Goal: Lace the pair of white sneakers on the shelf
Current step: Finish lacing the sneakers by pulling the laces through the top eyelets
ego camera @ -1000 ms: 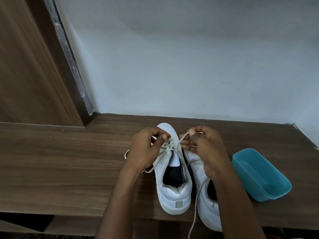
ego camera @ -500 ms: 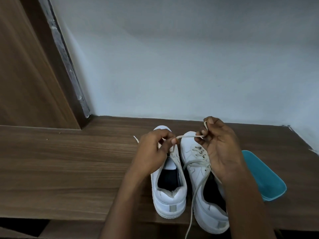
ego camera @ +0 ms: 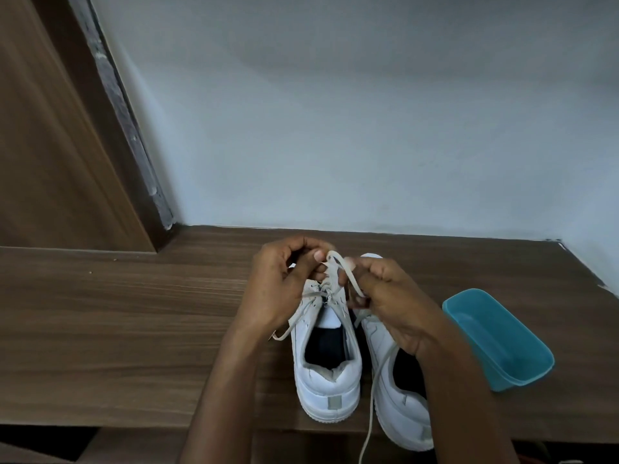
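Two white sneakers stand side by side on the wooden shelf [ego camera: 134,329], heels towards me. Over the left sneaker [ego camera: 326,380], my left hand [ego camera: 284,283] pinches its white lace [ego camera: 335,262] near the top eyelets. My right hand [ego camera: 388,303] grips the other strand of that lace, which forms a loop between the two hands. One loose end trails out to the left of the shoe. My right forearm partly covers the right sneaker [ego camera: 398,410]. Its loose lace [ego camera: 370,413] hangs down over the shelf's front edge.
A teal plastic tub [ego camera: 499,343] lies tilted on the shelf just right of the sneakers. A pale wall runs behind the shelf, and a brown wooden panel [ego camera: 50,145] rises at the left. The shelf's front edge is just below the sneakers' heels.
My hands have come closer together over the left sneaker. The lace that was stretched straight between them now forms a loop. The right hand has come back down towards the shoe.
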A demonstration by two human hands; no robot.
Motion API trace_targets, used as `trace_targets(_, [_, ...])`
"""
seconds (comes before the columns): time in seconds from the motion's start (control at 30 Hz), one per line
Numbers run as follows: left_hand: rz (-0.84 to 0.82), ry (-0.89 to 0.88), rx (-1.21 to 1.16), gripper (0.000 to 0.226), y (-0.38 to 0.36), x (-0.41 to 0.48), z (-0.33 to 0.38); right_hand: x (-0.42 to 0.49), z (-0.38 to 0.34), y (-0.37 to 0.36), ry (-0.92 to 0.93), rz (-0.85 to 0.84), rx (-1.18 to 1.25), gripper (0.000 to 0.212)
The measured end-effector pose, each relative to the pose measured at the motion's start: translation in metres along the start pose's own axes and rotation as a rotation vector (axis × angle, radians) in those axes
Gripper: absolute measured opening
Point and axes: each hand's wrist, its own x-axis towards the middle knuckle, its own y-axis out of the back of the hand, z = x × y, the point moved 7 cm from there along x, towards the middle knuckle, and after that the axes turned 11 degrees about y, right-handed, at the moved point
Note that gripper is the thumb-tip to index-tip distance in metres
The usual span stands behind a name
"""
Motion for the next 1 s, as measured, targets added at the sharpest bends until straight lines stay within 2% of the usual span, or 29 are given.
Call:
trace_targets(0.07, [0.106,0.052,0.093,0.023,0.011,0.003,-0.013,0.003,-0.009,0.013,0.123,0.179,0.055,0.035])
trace_targets(0.13, [0.178,0.112,0.299,0.020,0.024,0.006,-0.028,0.005,-0.013,0.023,0.161,0.300,0.371,0.033])
trace_targets(0.2, [0.175,0.231,0.413,0.013,0.036,0.009,-0.047,0.007,-0.017,0.023,0.165,0.269,0.768,0.021])
trace_targets(0.23, [0.150,0.313,0.407,0.010,0.040,0.008,-0.056,0.007,-0.019,0.023,0.168,0.250,0.883,0.017])
trace_targets(0.3, [0.106,0.433,0.362,0.016,0.044,0.005,-0.068,0.005,-0.019,0.025,0.155,0.260,0.965,0.019])
trace_targets(0.4, [-0.032,0.499,0.304,0.038,0.040,0.000,-0.069,0.006,-0.012,0.029,0.116,0.309,1.009,0.023])
trace_targets(0.47, [-0.169,0.530,0.300,0.068,0.031,-0.002,-0.071,0.008,-0.005,0.032,0.076,0.359,0.877,0.024])
trace_targets(0.57, [-0.243,0.522,0.397,0.121,0.019,-0.002,-0.080,0.004,0.011,0.042,0.000,0.466,0.256,0.029])
trace_targets(0.63, [-0.242,0.504,0.456,0.138,0.014,-0.001,-0.083,0.002,0.017,0.039,-0.064,0.413,-0.065,0.016])
trace_targets(0.73, [-0.235,0.473,0.484,0.141,0.011,-0.001,-0.079,0.001,0.016,0.027,-0.095,0.246,-0.444,0.002])
trace_targets(0.83, [-0.240,0.501,0.469,0.140,0.011,-0.002,-0.078,0.002,0.016,0.005,-0.122,0.016,-0.694,0.011])
trace_targets(1.0, [-0.229,0.523,0.367,0.117,0.010,-0.004,-0.076,0.001,0.016,0.001,-0.115,-0.012,-0.886,0.014])
